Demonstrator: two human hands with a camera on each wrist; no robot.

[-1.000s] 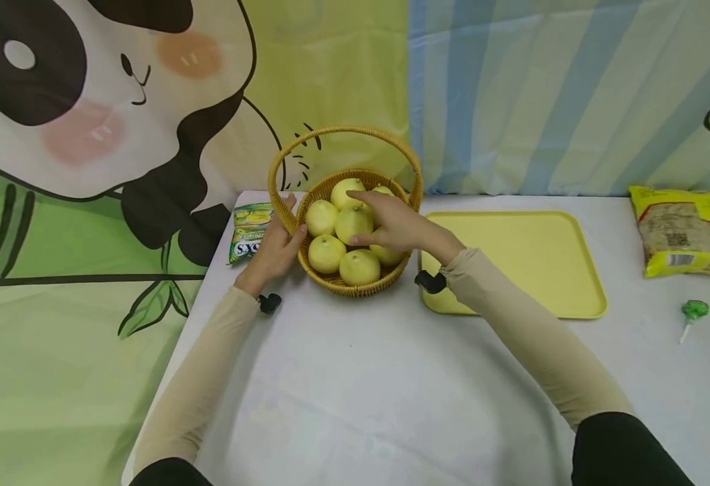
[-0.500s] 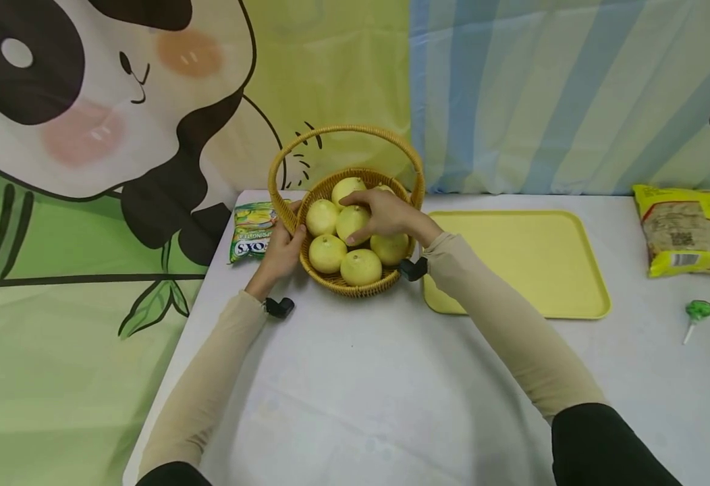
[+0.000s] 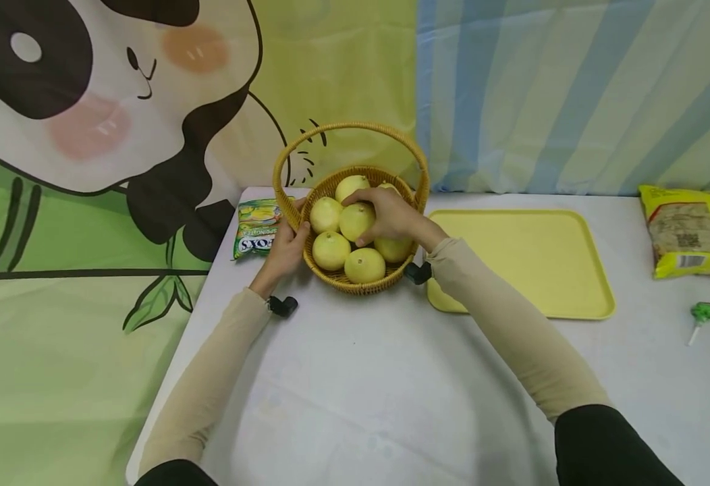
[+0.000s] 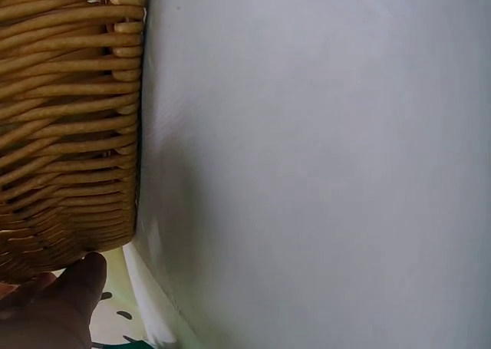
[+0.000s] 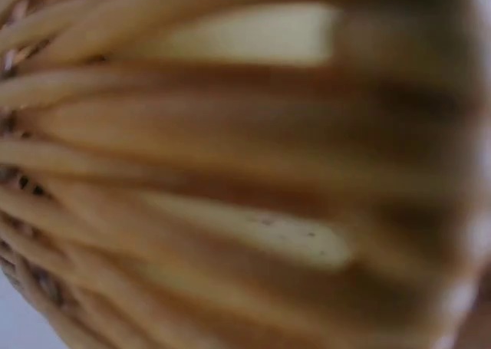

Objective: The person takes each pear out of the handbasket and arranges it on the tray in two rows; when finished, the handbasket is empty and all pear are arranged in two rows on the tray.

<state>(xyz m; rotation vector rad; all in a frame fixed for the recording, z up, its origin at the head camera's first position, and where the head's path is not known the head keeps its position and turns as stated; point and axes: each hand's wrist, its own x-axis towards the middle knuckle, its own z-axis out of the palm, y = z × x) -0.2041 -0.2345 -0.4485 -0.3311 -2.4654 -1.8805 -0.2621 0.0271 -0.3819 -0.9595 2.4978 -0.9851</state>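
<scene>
A round wicker basket (image 3: 361,288) with a tall arched handle (image 3: 355,125) stands upright on the table, holding several round, pale yellow-green fruits (image 3: 331,251). At the basket's left side, my left hand (image 3: 287,246) grips the rim by the foot of the handle; the left wrist view shows its fingers (image 4: 77,288) against the woven wall (image 4: 73,126). My right hand (image 3: 391,214) reaches in from the right, thumb and fingers curled round a middle fruit (image 3: 355,221). It partly covers the fruits behind. Blurred wicker (image 5: 192,126) fills the right wrist view.
Left of the basket lies a green snack packet (image 3: 256,233). To its right is a yellow tray (image 3: 531,263). A yellow-and-clear food bag (image 3: 689,233) and a green lollipop (image 3: 704,312) lie further right on the white table (image 3: 355,391). A printed cloth (image 3: 343,61) hangs behind.
My right hand has shifted slightly left and its thumb and fingers have drawn in round the middle fruit. The left hand stays at the basket's rim. The head view has shifted slightly.
</scene>
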